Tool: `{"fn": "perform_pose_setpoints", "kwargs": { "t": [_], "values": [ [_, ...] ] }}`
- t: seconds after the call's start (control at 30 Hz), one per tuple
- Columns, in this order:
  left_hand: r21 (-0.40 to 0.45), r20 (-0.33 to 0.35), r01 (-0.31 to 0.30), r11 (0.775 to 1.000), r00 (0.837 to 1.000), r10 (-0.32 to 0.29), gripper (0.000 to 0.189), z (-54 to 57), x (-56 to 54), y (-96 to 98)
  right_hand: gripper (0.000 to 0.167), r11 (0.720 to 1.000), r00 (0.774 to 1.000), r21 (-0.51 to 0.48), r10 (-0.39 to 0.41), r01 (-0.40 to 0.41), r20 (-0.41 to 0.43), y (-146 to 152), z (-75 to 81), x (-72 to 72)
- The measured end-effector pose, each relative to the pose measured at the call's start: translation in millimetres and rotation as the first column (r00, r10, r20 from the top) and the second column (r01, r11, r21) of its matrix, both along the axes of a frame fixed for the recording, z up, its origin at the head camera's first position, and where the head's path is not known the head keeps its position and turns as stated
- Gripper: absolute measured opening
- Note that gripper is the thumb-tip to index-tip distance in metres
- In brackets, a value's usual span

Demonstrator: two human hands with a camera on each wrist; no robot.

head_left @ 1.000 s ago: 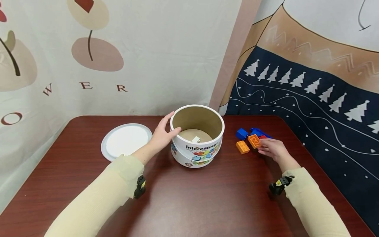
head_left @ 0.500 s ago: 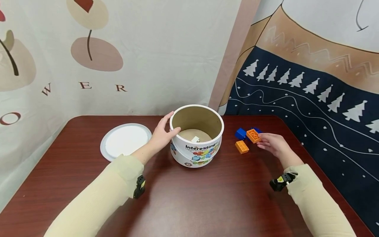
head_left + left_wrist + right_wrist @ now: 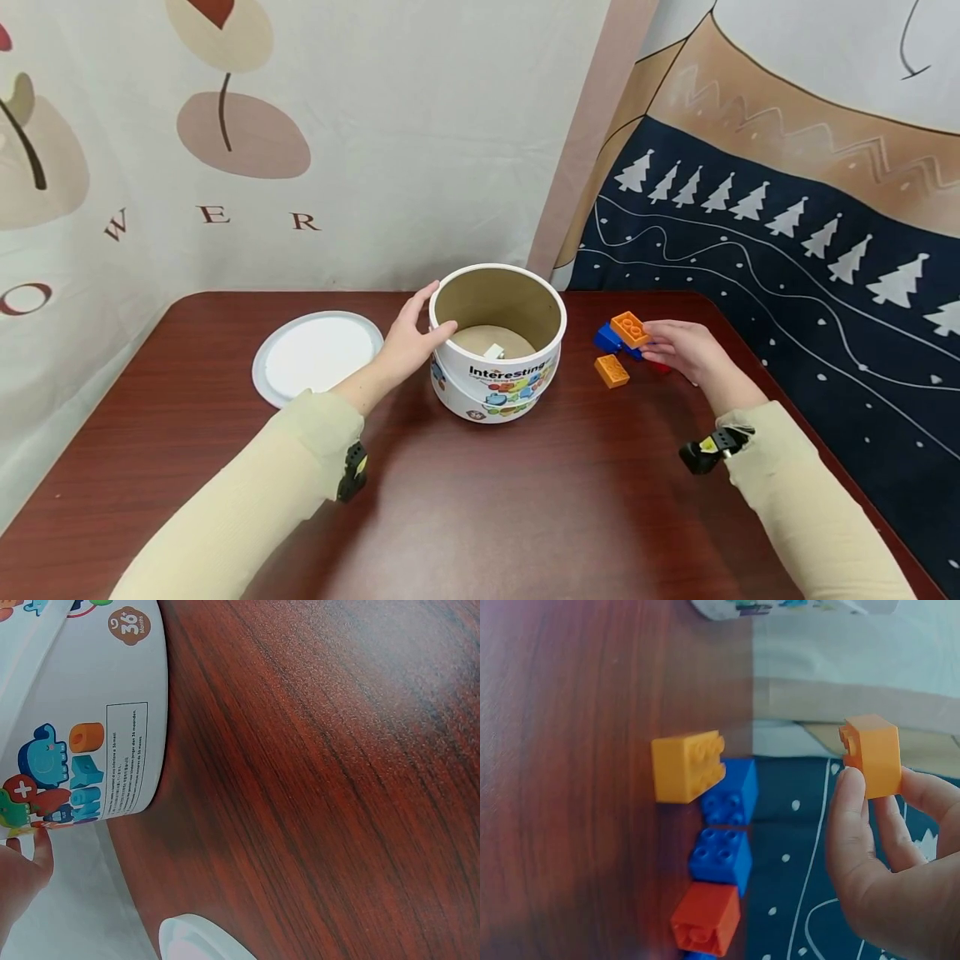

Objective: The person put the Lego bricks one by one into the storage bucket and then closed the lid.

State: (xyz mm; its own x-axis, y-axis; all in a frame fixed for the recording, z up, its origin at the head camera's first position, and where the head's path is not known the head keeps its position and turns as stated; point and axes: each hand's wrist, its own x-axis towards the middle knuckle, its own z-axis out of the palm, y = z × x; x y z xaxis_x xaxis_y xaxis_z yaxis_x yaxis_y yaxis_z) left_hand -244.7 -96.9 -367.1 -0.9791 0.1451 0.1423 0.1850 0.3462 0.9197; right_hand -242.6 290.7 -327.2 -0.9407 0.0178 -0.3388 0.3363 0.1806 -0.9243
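Observation:
A white toy bucket point(image 3: 495, 392) stands upright with a small white piece point(image 3: 493, 352) on its inner floor. My left hand point(image 3: 405, 346) holds the bucket's left side, its thumb over the rim; in the left wrist view fingertips touch the printed wall. My right hand point(image 3: 686, 350) pinches an orange toy brick point(image 3: 881, 757) between thumb and fingers, lifted off the table. Below it lie another orange brick point(image 3: 679, 769), a blue brick point(image 3: 735, 791), a second blue brick point(image 3: 721, 855) and a red brick point(image 3: 709, 915). In the head view the red brick is mostly hidden.
A round white lid point(image 3: 318, 354) lies flat on the brown table point(image 3: 480, 517), left of the bucket. Patterned cloths point(image 3: 420, 167) hang behind the table and along its right side. More blue shows beyond the red brick in the right wrist view.
My right hand has raised the orange brick up and leftward, over the blue bricks. My left hand and the bucket have stayed in place.

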Motion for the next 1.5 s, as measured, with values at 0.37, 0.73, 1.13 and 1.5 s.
{"fn": "perform_pose_setpoints", "kwargs": {
  "t": [0.37, 0.73, 1.13, 1.5],
  "values": [
    [-0.008, 0.006, 0.001, 1.000, 1.000, -0.001, 0.069, 0.7, 0.4, -0.5, 0.031, 0.998, 0.998, 0.004, 0.055, -0.055, -0.023, -25, 24.0, -0.7],
    [-0.010, 0.003, -0.005, 1.000, 1.000, 0.005, 0.069, 1.2, 0.2, -0.1, 0.034, 0.995, 0.994, 0.045, 0.096, -0.093, -0.059, -48, 44.7, 2.2],
    [-0.011, 0.005, -0.002, 1.000, 1.000, 0.002, 0.070, -0.4, -1.1, 0.0, 0.051, 0.983, 0.985, 0.115, 0.155, -0.146, -0.072, -71, 56.4, 0.2],
    [-0.009, 0.004, -0.003, 1.000, 1.000, 0.003, 0.069, -0.4, -0.9, 0.1, 0.046, 0.977, 0.974, 0.078, 0.205, -0.198, -0.097, -93, 58.9, -4.4]
  ]
}}
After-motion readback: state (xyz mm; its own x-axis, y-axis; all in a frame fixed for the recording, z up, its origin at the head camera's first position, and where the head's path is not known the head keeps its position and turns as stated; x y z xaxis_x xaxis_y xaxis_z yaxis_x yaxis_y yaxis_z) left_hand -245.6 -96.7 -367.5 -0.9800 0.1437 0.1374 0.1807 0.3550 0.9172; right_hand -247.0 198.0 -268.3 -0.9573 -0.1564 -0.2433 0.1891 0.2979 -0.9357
